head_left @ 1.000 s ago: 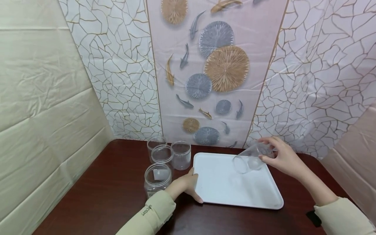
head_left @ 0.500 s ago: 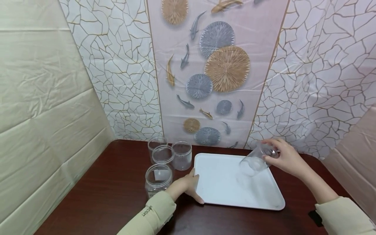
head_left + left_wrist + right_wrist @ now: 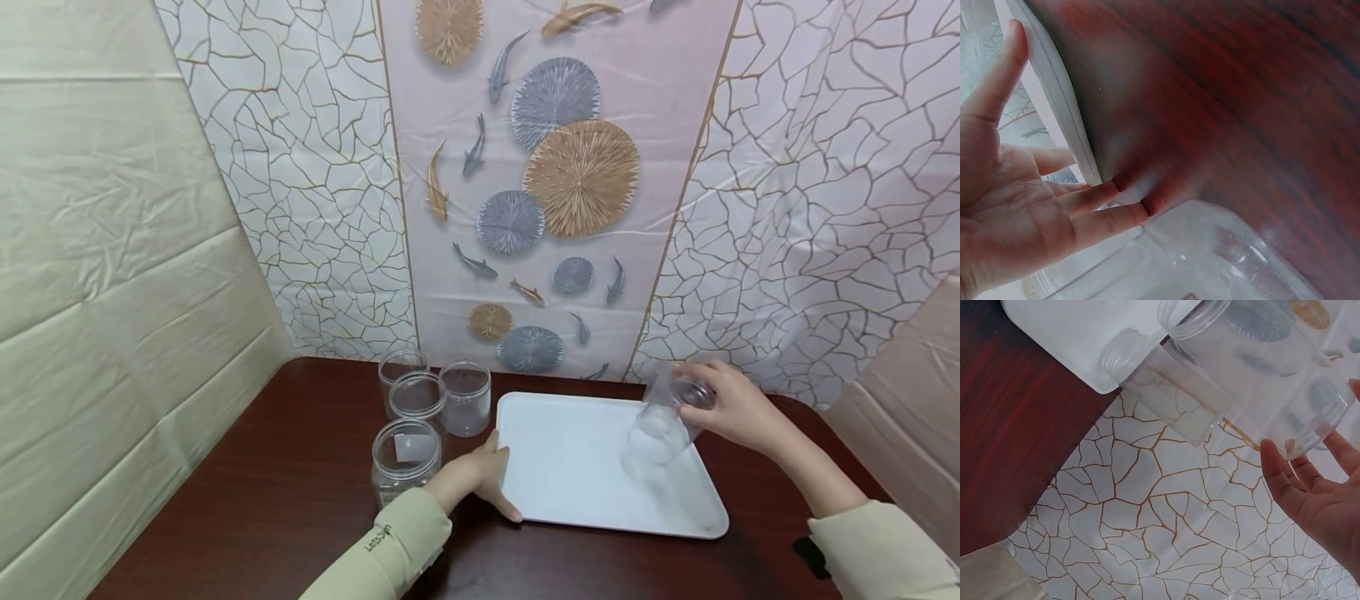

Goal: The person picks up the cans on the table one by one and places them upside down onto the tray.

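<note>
My right hand (image 3: 727,408) grips a clear plastic jar (image 3: 663,429) by its base, fingers around the bottom end. The jar is tilted, its threaded mouth facing down over the right part of a white tray (image 3: 562,458). In the right wrist view, a second clear jar (image 3: 1172,403) shows behind the held one, mouth toward the tray, at the tray's corner. My left hand (image 3: 483,479) rests against the tray's left edge, thumb by the front corner. Its fingers are spread and mostly straight in the left wrist view, close to a clear jar (image 3: 1210,256).
Several clear open jars stand left of the tray, the nearest jar (image 3: 405,454) beside my left wrist and another jar (image 3: 467,400) by the tray's back left corner. The dark wooden table (image 3: 247,483) ends at a patterned cloth (image 3: 322,250) behind.
My right hand has turned the held jar from nearly lying sideways to a steeper mouth-down tilt, its mouth moving right and down over the tray. The left hand stays at the tray's edge.
</note>
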Available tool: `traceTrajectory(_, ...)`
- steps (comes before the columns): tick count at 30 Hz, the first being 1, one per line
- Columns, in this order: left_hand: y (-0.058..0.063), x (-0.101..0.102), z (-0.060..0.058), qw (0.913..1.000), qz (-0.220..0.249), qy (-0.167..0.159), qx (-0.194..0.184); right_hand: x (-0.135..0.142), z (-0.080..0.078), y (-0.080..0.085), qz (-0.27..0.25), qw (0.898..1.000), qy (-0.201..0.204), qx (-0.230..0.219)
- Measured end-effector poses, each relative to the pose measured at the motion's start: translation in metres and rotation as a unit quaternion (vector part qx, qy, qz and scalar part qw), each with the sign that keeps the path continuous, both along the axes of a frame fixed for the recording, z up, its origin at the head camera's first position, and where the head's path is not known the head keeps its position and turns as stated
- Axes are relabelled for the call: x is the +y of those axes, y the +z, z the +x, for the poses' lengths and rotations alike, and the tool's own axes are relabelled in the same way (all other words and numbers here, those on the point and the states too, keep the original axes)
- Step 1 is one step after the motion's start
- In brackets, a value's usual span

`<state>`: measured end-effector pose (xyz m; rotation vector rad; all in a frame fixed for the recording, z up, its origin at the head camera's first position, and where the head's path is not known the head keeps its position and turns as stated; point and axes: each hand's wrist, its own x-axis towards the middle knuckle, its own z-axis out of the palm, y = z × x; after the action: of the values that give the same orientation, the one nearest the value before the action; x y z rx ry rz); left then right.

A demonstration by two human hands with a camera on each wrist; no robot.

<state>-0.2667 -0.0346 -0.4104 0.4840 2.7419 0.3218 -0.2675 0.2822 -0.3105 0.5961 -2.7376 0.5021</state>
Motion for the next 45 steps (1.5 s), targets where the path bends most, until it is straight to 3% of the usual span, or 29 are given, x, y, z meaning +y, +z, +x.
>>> traceTrajectory(17,-0.0028,0.0002,-0.0028,0.9998,-0.016,0.002,-0.010,0.0049,-0.0015,-0.0054,0.044,0.999,0.023,-0.021)
traceTrajectory(45,-0.0023,0.0008,-0.0042,0.9997,-0.023,-0.011,-0.005,0.0054,0.0004,-0.0091,0.056,0.997,0.025,-0.043)
